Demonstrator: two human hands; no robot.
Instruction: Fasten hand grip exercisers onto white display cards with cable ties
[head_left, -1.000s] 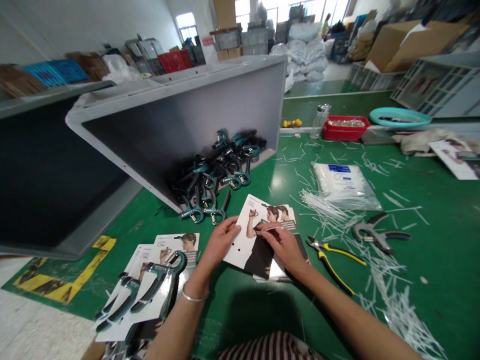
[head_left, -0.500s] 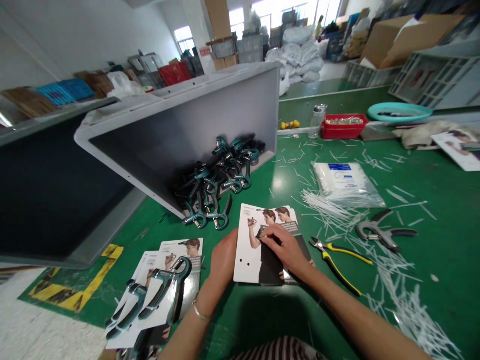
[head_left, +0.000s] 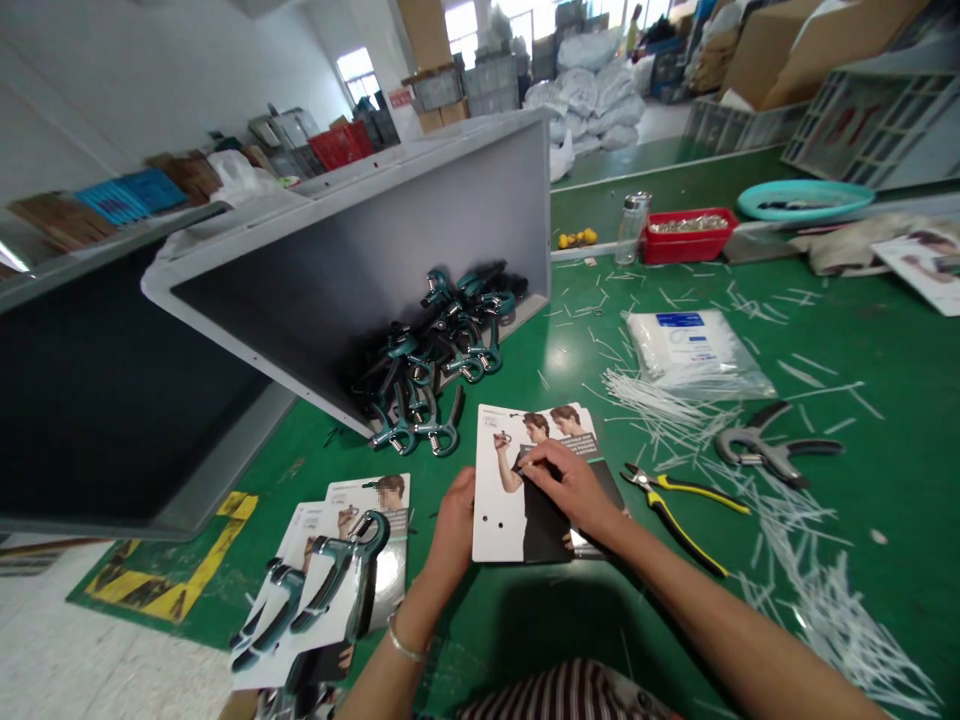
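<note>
A small stack of printed backing cards (head_left: 498,500), white and dark with pictures of people, lies in front of me on the green table. My left hand (head_left: 453,522) is closed on the stack's left edge, its fingertips partly hidden at the card. Over the middle of the top card, my right hand (head_left: 574,490) has thumb and fingers pinched together close to the surface; anything between them is too small to make out. Two dark holes show low on that card. To the left, hand grip strengtheners (head_left: 341,570) rest on more printed cards (head_left: 386,560).
A tipped grey crate (head_left: 345,215) holds several teal-and-black hand grips (head_left: 442,350). On the right lie yellow-black cutting pliers (head_left: 679,510), a grey hand grip (head_left: 772,445), loose white cable ties (head_left: 847,620) and a bag of ties (head_left: 690,350). Farther back stands a red tray (head_left: 690,240).
The view has shifted slightly. My right hand stays pinched over the top card, and my left hand keeps to the left edge, a little lower along it.
</note>
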